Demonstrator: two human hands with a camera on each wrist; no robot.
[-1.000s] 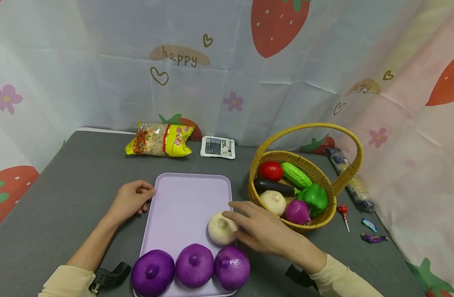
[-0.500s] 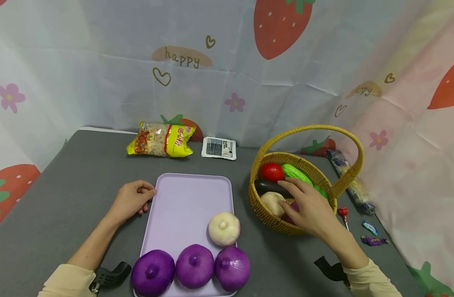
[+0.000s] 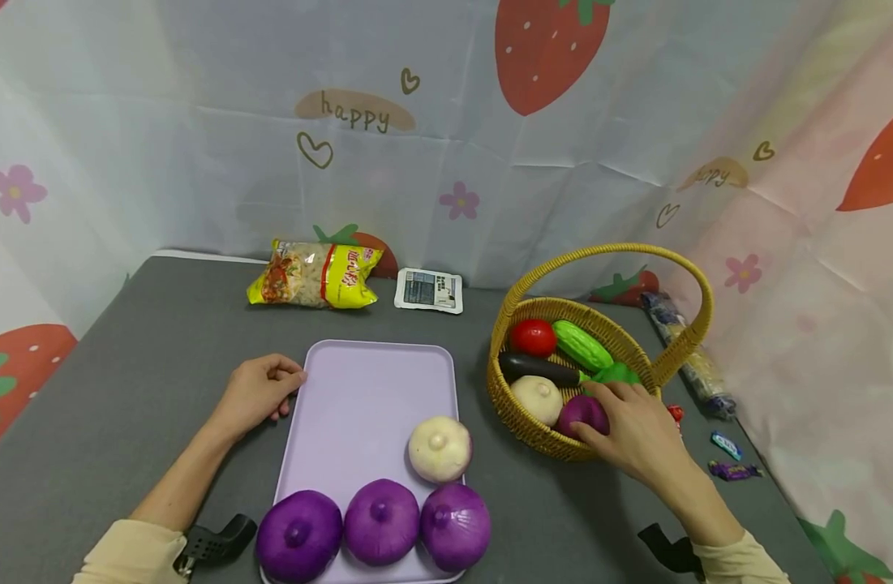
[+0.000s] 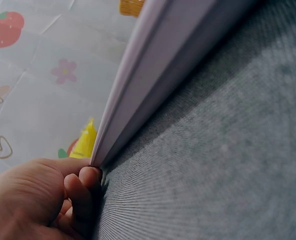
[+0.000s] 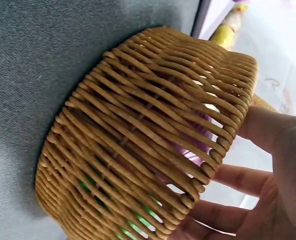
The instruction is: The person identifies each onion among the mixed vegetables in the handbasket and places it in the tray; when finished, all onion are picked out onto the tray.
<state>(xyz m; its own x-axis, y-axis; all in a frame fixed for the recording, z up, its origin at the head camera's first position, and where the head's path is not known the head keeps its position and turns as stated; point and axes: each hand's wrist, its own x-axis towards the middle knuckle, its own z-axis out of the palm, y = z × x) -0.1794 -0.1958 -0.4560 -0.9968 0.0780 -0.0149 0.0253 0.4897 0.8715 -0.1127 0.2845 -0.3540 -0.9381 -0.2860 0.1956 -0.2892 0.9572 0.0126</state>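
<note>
In the head view my left hand (image 3: 262,391) pinches the left edge of the lilac tray (image 3: 373,377); the left wrist view shows thumb and fingertips at its rim. My right hand (image 3: 639,430) reaches over the near rim of the wicker basket (image 3: 515,418). Its thumb and fingers curve round a purple onion (image 3: 583,414) inside, and part of the onion is hidden by the hand. Beside that onion lies a white onion (image 3: 538,397). Three purple onions (image 3: 382,521) line the tray's near end, with another white onion (image 3: 440,448) behind them.
The basket also holds a tomato (image 3: 534,337), an eggplant (image 3: 537,369), a cucumber (image 3: 583,345) and a green pepper (image 3: 617,373). Its tall handle (image 3: 614,247) arches above. A yellow food bag (image 3: 315,274) and a white packet (image 3: 428,290) lie behind the tray; wrapped candies (image 3: 734,470) lie at right.
My right hand has left the white onion on the tray, moved right to the basket and come down around the purple onion. My left hand has stayed at the tray edge.
</note>
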